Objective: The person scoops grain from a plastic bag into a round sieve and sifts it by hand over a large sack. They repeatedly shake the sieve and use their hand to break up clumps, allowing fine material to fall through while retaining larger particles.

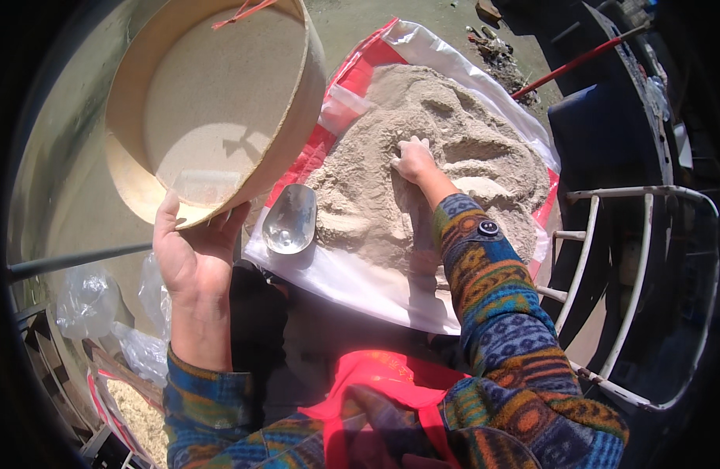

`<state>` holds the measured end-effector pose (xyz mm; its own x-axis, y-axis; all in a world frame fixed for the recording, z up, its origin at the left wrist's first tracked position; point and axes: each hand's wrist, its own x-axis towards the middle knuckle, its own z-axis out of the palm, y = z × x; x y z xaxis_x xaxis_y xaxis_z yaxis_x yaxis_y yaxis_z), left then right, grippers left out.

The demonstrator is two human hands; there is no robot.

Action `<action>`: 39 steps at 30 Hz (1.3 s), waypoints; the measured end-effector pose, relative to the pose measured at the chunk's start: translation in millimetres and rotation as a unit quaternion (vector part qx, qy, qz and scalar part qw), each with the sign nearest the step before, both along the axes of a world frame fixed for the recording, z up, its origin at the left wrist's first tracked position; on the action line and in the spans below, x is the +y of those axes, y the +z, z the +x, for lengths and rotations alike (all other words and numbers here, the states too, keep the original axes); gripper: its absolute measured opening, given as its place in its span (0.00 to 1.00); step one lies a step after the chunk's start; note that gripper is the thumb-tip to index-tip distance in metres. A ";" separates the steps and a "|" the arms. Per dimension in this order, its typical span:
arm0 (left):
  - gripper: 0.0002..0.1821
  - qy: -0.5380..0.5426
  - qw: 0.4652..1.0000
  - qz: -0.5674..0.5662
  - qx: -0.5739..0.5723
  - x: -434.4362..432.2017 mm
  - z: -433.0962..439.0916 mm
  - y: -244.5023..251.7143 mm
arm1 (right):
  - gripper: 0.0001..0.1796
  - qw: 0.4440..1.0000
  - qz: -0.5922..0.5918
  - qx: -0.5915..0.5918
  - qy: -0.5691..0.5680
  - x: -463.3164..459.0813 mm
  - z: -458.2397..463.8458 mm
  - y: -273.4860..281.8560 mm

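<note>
My left hand [199, 249] grips the lower rim of a large round sieve [304, 111] with a wooden hoop, tilted up at the left. Its fine mesh [201, 88] carries a pale dusting, and a pink string [243, 13] is tied at the top. My right hand [414, 159] is down in a broad heap of beige flour-like powder [360, 170], its fingers bent and dusted white. Whether powder is held inside those fingers is hidden. The heap lies on a spread red-and-white woven plastic sheet [348, 281]. A metal scoop [289, 220] rests at the heap's left edge.
White metal rails [638, 287] stand close at the right, below a red pole [565, 65]. At the left are clear plastic bags [87, 302], a grey bar [78, 261] and an open sack of yellowish meal [134, 416]. Debris [495, 58] lies on the ground behind the sheet.
</note>
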<state>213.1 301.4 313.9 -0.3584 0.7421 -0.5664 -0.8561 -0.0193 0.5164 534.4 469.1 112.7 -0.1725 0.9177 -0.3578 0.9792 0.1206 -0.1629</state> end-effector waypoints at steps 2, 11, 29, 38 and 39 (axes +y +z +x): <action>0.25 -0.007 1.000 -0.002 -0.005 -1.0 0.7 -0.3 | 0.21 0.999 0.032 0.004 -0.003 18.2 2.2 -4.3; 0.26 -0.027 0.999 0.005 -0.017 5.2 13.9 4.3 | 0.24 0.998 -0.026 0.051 0.000 62.1 9.2 17.8; 0.28 -0.086 0.994 0.037 -0.057 9.3 57.2 6.3 | 0.29 0.996 -0.061 -0.039 0.056 -159.5 77.2 29.1; 0.30 -0.091 0.994 0.011 -0.054 13.6 72.6 3.4 | 0.30 0.995 -0.078 -0.057 -0.008 -198.9 129.7 49.0; 0.29 -0.106 0.992 0.018 -0.060 14.5 70.7 1.1 | 0.30 0.995 -0.083 -0.054 -0.007 -203.5 140.4 47.9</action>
